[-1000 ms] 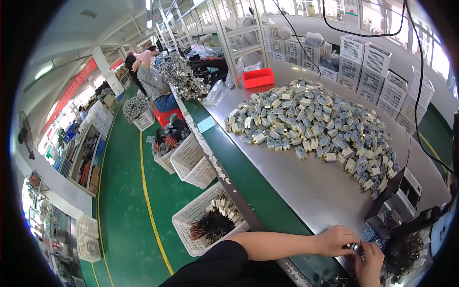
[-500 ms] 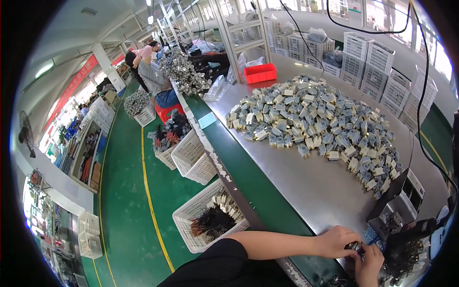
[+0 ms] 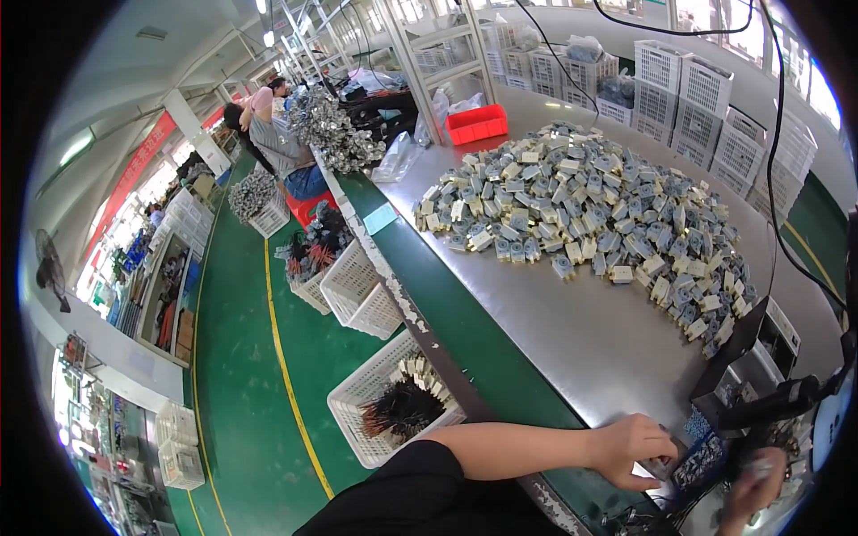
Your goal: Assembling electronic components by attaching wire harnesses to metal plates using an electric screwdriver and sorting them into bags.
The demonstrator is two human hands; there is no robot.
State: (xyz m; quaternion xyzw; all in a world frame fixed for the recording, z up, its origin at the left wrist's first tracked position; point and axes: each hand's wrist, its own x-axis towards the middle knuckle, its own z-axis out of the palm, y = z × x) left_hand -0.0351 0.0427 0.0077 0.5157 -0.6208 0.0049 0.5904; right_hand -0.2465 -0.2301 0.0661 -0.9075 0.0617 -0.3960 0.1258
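My left hand (image 3: 633, 449) is at the near edge of the metal table, its fingers curled closed around a small part that they mostly hide. To its right, beside a black cylindrical tool (image 3: 770, 404), my right hand (image 3: 758, 489) is smeared by motion; a pale spot shows at its fingertips, too blurred to name. Between the hands lies a heap of small bluish, shiny pieces (image 3: 699, 451). An open metal box (image 3: 746, 380) with small parts stands just beyond them. Farther away a large pile of small grey and cream block-shaped parts (image 3: 581, 201) covers much of the table (image 3: 572, 330).
A red bin (image 3: 476, 124) stands behind the pile, with stacked white crates (image 3: 702, 103) along the far side. On the floor at left, a white basket (image 3: 357, 429) holds black-wired parts. Black cables (image 3: 779, 134) hang at right. Another person (image 3: 277, 134) sits farther along the bench.
My right hand has moved away from my left, to the right, beneath the black tool. My left hand stays almost in place, still closed. The view has shifted slightly.
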